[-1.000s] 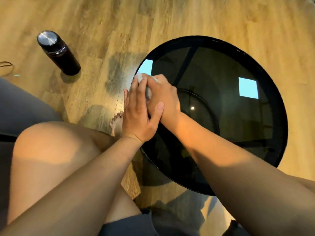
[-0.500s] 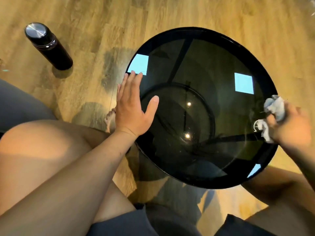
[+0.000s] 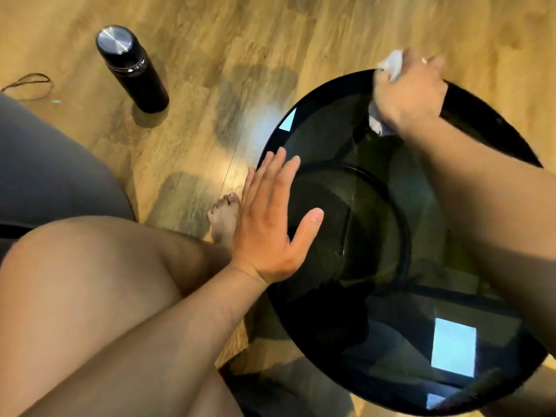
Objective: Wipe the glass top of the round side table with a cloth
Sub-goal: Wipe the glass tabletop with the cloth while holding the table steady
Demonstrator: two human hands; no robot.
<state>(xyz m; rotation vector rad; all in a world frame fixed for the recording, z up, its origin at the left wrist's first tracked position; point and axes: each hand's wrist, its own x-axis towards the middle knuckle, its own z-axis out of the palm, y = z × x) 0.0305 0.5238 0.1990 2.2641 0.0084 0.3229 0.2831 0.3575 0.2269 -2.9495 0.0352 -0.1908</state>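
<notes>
The round side table with a dark glass top (image 3: 376, 311) fills the right half of the head view. My right hand (image 3: 409, 94) grips a crumpled white cloth (image 3: 392, 66) at the table's far rim, part of the cloth showing under the hand. My left hand (image 3: 270, 224) lies flat with straight fingers on the near left edge of the glass. The right forearm crosses over the right side of the table and hides that part of the top.
A black flask with a steel cap (image 3: 132, 69) stands on the wooden floor at the upper left. A thin dark cord (image 3: 27, 82) lies at the far left. My bare knee (image 3: 90, 281) and foot (image 3: 224, 215) are left of the table.
My right hand with the cloth swept from the left edge to the right rim, then to the far rim. The left hand stayed flat on the left edge. The view shifted.
</notes>
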